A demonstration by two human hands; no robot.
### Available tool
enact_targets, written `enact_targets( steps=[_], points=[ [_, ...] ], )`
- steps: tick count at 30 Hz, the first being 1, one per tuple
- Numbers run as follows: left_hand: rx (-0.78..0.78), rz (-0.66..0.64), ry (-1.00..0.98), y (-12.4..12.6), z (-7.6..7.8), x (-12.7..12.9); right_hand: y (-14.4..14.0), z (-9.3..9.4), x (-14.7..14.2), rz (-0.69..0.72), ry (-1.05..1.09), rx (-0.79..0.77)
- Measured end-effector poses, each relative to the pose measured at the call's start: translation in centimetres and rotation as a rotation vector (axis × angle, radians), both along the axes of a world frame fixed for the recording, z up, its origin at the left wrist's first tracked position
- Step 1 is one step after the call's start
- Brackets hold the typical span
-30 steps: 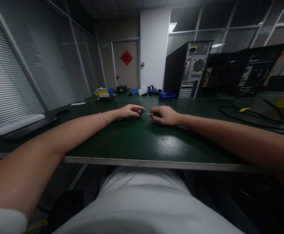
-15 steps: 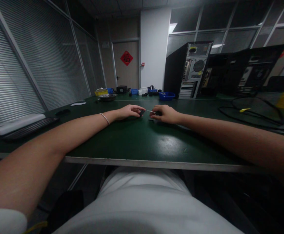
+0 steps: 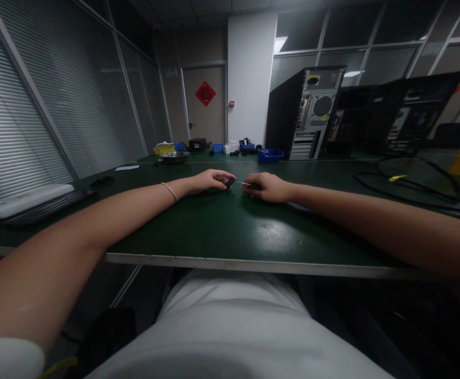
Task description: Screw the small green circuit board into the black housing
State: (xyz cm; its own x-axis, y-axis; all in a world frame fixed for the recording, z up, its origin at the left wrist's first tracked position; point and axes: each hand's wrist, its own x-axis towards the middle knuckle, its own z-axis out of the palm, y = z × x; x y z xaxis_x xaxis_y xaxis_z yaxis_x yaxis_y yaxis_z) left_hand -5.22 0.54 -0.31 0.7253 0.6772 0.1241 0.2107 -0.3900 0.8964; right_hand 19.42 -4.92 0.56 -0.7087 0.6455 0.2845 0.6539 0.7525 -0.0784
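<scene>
One thin, straight rod (image 3: 243, 183) near a dark piece (image 3: 229, 183).

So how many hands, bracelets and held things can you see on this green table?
Hands: 2, left hand and right hand
Bracelets: 1, the pale bracelet
Held things: 2, small dark piece and thin-tipped tool
Total: 5

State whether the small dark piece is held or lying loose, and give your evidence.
Held: the small dark piece sits in the left hand, between thumb and fingertips.
</scene>
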Motion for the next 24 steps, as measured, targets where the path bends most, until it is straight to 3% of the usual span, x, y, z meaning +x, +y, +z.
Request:
enact_targets(
  steps=[10, 17, 24],
  points=[
    [-0.016, -0.003, 0.008, 0.2, -0.2, 0.0, 0.7, -0.2, 0.4, -0.016, 0.091, 0.014],
    [-0.014, 0.002, 0.000, 0.4, -0.2, 0.1, 1.1, -0.2, 0.8, 0.072, 0.047, -0.067],
    [-0.007, -0.020, 0.002, 0.6, -0.4, -0.1, 0.8, -0.3, 0.3, 0.057, 0.025, 0.035]
  ],
)
